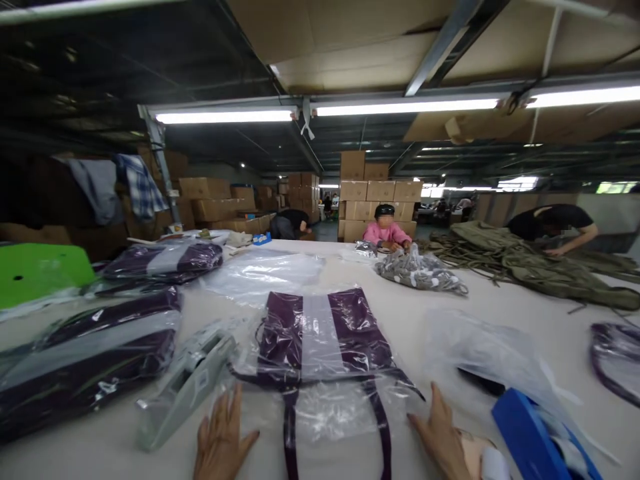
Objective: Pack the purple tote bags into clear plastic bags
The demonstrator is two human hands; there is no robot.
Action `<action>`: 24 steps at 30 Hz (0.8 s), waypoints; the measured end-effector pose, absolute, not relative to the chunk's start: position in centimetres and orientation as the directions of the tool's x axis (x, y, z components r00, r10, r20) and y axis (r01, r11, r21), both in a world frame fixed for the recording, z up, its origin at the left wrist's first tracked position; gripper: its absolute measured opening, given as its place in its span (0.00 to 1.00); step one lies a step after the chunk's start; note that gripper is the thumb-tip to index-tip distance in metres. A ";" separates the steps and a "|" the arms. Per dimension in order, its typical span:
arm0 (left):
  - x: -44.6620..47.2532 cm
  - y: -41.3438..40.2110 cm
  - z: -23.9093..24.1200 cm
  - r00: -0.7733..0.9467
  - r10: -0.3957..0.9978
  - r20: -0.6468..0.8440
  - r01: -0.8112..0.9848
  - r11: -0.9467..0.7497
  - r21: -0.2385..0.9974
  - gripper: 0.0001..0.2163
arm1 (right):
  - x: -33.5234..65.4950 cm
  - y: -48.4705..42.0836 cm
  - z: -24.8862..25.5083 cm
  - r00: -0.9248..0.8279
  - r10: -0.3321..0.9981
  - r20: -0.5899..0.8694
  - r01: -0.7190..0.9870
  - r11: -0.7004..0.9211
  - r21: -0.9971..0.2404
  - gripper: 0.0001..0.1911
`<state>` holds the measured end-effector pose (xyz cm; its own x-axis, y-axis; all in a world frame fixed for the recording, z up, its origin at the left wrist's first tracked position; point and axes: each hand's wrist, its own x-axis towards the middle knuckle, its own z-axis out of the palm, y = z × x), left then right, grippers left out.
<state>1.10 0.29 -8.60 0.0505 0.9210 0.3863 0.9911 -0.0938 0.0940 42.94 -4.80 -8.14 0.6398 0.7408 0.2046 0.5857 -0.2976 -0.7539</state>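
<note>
A purple bag with a grey middle stripe (320, 333) lies in a clear plastic sleeve on the white table (500, 300) right in front of me. Its dark straps run toward the near edge between my hands. My left hand (221, 437) rests flat on the sleeve's near left corner, fingers stretched out. My right hand (440, 437) lies flat at the sleeve's near right corner, fingers extended, holding nothing.
A grey tape dispenser (187, 383) lies left of my left hand. Bagged purple bags (85, 360) pile at left, a blue object (540, 440) and loose plastic at right. Across the table a person in pink (386, 232) and another person (553, 223) handle olive fabric (525, 267). Cardboard boxes (380, 193) stand behind.
</note>
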 end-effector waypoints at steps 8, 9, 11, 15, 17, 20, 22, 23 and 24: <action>0.1 0.7 -5.0 -0.129 0.961 0.246 0.890 0.003 0.456 0.14 | 41.0 -4.1 -5.1 0.736 0.675 0.055 0.165 -0.100 -0.981 0.18; 0.0 0.8 -4.2 -0.151 0.955 0.256 0.847 -0.008 0.531 0.13 | 40.9 -4.2 -4.6 0.746 0.664 0.052 0.129 -0.067 -0.989 0.20; 0.0 1.2 -2.4 -0.206 0.945 0.254 0.751 -0.014 0.660 0.11 | 40.6 -4.1 -3.3 0.772 0.635 0.031 0.051 -0.014 -0.999 0.22; 0.6 3.4 3.5 -0.271 0.924 0.270 0.649 -0.032 0.760 0.13 | 40.8 -2.7 1.8 0.830 0.557 -0.019 -0.082 0.089 -0.993 0.15; 0.9 5.1 8.0 -0.287 0.899 0.331 0.647 -0.073 0.759 0.14 | 41.2 -1.7 6.4 0.844 0.536 -0.013 -0.121 0.167 -0.978 0.10; 1.0 7.7 16.4 -0.303 0.835 0.459 0.692 -0.138 0.708 0.13 | 41.3 -0.6 15.4 0.840 0.538 0.069 -0.124 0.314 -0.941 0.04; 0.5 8.8 22.5 -0.293 0.779 0.554 0.743 -0.179 0.645 0.11 | 41.2 -0.6 21.7 0.836 0.524 0.161 -0.089 0.421 -0.903 0.07; 0.2 9.1 25.4 -0.275 0.750 0.602 0.770 -0.203 0.605 0.10 | 41.0 -0.9 24.7 0.835 0.508 0.209 -0.066 0.470 -0.880 0.09; -0.2 9.2 28.0 -0.257 0.722 0.643 0.795 -0.221 0.565 0.10 | 40.9 -1.2 27.4 0.836 0.488 0.250 -0.042 0.512 -0.858 0.11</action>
<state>-0.17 9.22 28.05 -0.2567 0.7218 0.6428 0.7949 -0.2207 0.5652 40.87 -1.21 27.37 0.8360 0.4883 0.2502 -0.0421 0.5117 -0.8581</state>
